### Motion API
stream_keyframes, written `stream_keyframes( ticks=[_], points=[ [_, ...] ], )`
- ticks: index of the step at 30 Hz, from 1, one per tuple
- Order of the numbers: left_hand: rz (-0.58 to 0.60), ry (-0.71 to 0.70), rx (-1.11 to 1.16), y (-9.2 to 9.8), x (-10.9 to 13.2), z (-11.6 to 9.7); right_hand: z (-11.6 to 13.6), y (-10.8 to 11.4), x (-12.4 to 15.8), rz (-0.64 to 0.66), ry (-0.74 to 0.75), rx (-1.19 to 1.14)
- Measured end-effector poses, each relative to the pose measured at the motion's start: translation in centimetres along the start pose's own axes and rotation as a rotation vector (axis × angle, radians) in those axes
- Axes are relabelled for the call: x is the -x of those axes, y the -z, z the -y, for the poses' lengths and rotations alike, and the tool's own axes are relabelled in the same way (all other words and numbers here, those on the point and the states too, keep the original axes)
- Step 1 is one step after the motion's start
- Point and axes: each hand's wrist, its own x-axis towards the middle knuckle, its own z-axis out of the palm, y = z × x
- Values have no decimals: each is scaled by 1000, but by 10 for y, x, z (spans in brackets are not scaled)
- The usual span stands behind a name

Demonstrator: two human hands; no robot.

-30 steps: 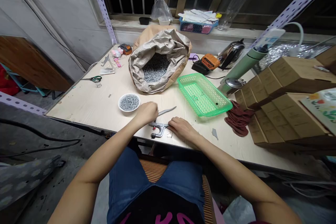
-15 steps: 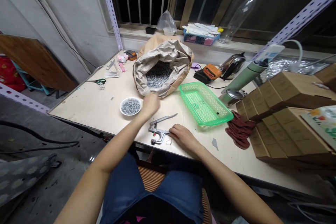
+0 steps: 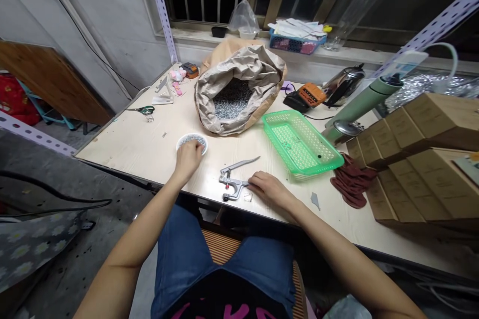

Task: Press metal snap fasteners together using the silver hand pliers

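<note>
My left hand (image 3: 188, 155) is over a small white bowl (image 3: 199, 140) of tiny metal parts, its fingers dipping into the bowl. Whether they pinch anything is hidden. My right hand (image 3: 268, 187) rests on the table, with its fingertips at the head of a pair of metal snap pliers (image 3: 232, 179), which lie flat with the handle pointing away to the right. A small clear piece (image 3: 247, 197) lies just below the fingertips. Behind the bowl stands a crumpled paper sack (image 3: 239, 72) full of similar metal parts.
A green plastic basket (image 3: 301, 142) stands right of the pliers. Stacked cardboard boxes (image 3: 415, 159) and a dark red cloth (image 3: 352, 187) lie at the right. Scissors (image 3: 142, 110) lie at the far left. The near table edge (image 3: 157, 187) runs just past my forearms.
My left hand has moved from the sack's lower edge back to the bowl, going down into it. My right hand stays by the pliers, and the view has shifted slightly.
</note>
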Motion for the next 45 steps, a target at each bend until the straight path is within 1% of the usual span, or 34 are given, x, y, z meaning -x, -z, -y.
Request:
stream_keyframes(
  ticks=[1, 3, 4, 5, 6, 8, 10, 13, 16, 19, 24, 29, 33, 36, 39, 42, 45],
  points=[
    [69, 3, 143, -5, 9, 0, 0, 0, 0, 2, 0, 2],
    [266, 57, 410, -18, 28, 0, -1, -2, 0, 3, 3, 11],
    [350, 92, 507, -26, 38, 0, -1, -2, 0, 3, 7, 18],
    [391, 117, 568, -33, 48, 0, -2, -3, 1, 1, 12, 24],
    [393, 129, 597, -40, 57, 0, -2, -4, 1, -3, 18, 30],
    [315, 125, 594, -51, 71, -1, -1, -5, 2, -18, 27, 34],
    [234, 123, 559, -60, 80, -2, 2, -5, 3, -45, 23, 26],
    [180, 134, 511, -68, 87, -2, 6, -6, 6, -88, 2, -9],
    [164, 144, 477, -73, 90, -2, 10, -5, 8, -119, -5, -38],
    [191, 137, 449, -73, 92, -3, 12, -6, 10, -142, 21, -10],
    [262, 130, 393, -66, 93, -8, 10, -9, 15, -172, 86, 160],
    [299, 167, 460, -65, 88, -8, 7, -10, 18, -206, 131, 255],
    [306, 179, 517, -70, 86, -5, 5, -10, 19, -181, 149, 306],
    [307, 168, 521, -70, 86, -6, 4, -12, 19, -177, 158, 335],
    [336, 144, 454, -65, 84, -9, 3, -14, 20, -200, 171, 341],
    [374, 83, 351, -59, 81, -13, 3, -14, 20, -207, 172, 353],
    [382, 40, 256, -56, 81, -17, 4, -14, 21, -215, 171, 377]
  ],
)
